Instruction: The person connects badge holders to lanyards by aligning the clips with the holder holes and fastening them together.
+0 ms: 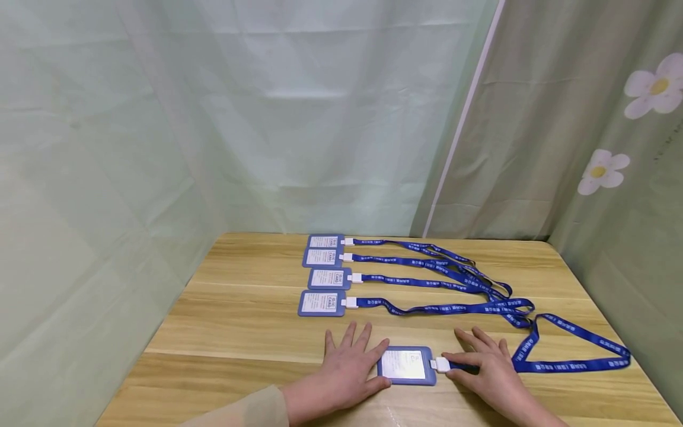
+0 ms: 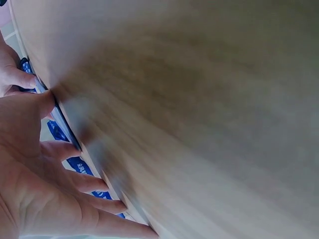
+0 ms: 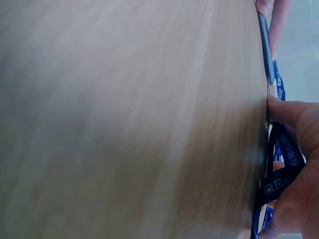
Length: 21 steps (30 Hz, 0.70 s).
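A blue ID badge holder (image 1: 407,381) with a white card lies flat near the table's front. My left hand (image 1: 349,370) holds its left end between thumb and index finger at opposite edges, the other fingers spread on the table. My right hand (image 1: 493,367) pinches the blue lanyard (image 1: 568,366) just behind its white clip (image 1: 442,365), with thumb and index finger on either side of the strap. From there the lanyard loops out to the right. In the right wrist view, the lanyard (image 3: 280,183) passes beside my palm and fingers.
Farther back, several similar badge holders (image 1: 322,312) lie in a column, their lanyards (image 1: 416,310) stretched rightward and overlapping at the ends. The wooden table (image 1: 224,332) is bordered by pale green curtains (image 1: 320,118) at the back and both sides.
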Tool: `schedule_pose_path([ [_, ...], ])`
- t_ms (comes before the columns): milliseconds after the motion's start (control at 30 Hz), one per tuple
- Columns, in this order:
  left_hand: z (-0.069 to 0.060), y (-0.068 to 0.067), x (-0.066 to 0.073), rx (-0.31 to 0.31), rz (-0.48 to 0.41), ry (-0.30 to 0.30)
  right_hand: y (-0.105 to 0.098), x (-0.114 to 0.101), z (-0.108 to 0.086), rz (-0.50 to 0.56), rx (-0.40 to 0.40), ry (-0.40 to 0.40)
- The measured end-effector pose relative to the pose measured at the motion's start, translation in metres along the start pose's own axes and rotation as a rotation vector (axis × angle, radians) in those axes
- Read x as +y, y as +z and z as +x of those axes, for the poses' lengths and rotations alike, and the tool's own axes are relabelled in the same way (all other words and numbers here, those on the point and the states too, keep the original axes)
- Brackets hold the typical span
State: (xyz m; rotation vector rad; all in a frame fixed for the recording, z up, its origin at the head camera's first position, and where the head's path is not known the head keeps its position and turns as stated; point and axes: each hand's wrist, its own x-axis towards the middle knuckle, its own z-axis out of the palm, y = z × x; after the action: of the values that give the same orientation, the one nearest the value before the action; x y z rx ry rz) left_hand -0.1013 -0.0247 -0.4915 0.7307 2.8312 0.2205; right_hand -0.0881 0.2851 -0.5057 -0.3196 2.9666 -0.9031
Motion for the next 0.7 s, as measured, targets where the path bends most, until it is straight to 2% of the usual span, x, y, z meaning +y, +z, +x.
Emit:
schedule_pose_path([
  [267,-0.0003,-0.0041,0.0021,-0.009,-0.017,0.003,-0.0001,-0.0010,0.0002,0.011,-0.004,0.003],
  [700,-0.0018,-0.0068,0.0027,0.006,0.005,0.004,0.0009,-0.0001,0.0006,0.014,0.010,-0.006],
])
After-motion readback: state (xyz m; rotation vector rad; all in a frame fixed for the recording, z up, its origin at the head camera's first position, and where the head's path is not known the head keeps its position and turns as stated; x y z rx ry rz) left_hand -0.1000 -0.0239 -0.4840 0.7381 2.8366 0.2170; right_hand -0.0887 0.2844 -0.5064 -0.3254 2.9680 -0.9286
